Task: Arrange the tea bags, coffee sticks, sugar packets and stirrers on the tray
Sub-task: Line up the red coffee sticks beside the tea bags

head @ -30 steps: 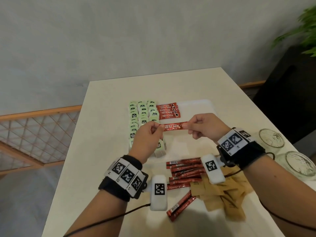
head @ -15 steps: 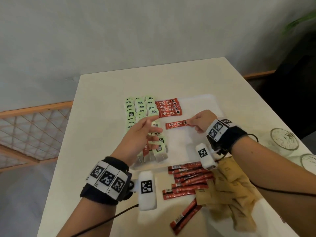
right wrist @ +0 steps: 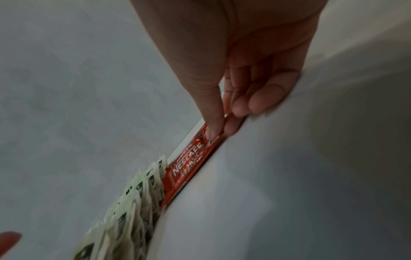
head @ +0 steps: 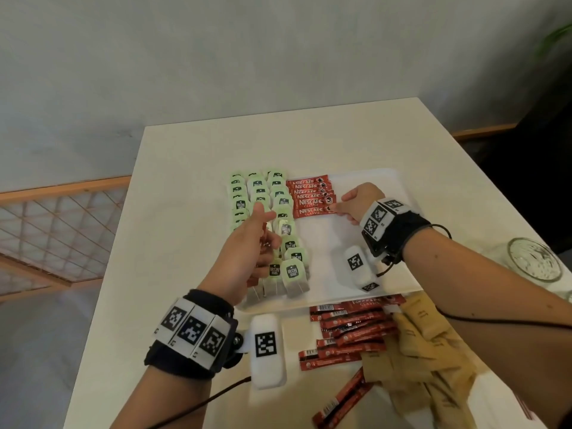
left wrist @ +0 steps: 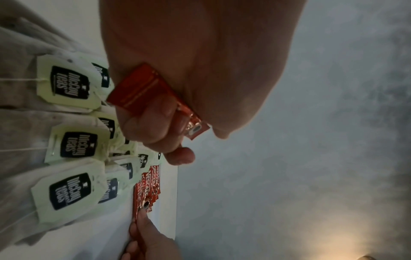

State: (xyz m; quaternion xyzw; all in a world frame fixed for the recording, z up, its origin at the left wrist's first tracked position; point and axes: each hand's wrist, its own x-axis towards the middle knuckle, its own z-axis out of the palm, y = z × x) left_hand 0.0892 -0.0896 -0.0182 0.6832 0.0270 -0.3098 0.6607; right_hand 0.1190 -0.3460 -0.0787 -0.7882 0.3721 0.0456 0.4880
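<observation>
Fingers (right wrist: 212, 123) of right hand (head: 360, 202) pinch end of coffee stick (head: 312, 211) at tray (head: 365, 187) centre; left hand (head: 250, 243) grips spare sticks (left wrist: 142, 91). Light, slick foil, bendy: hold by sealed ends.

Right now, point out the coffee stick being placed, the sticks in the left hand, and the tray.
placed coffee stick (head: 312, 211), head view, printed middle.
held coffee sticks (left wrist: 142, 88), left wrist view, red wrapper.
tray (head: 371, 181), head view, bare far part.
</observation>
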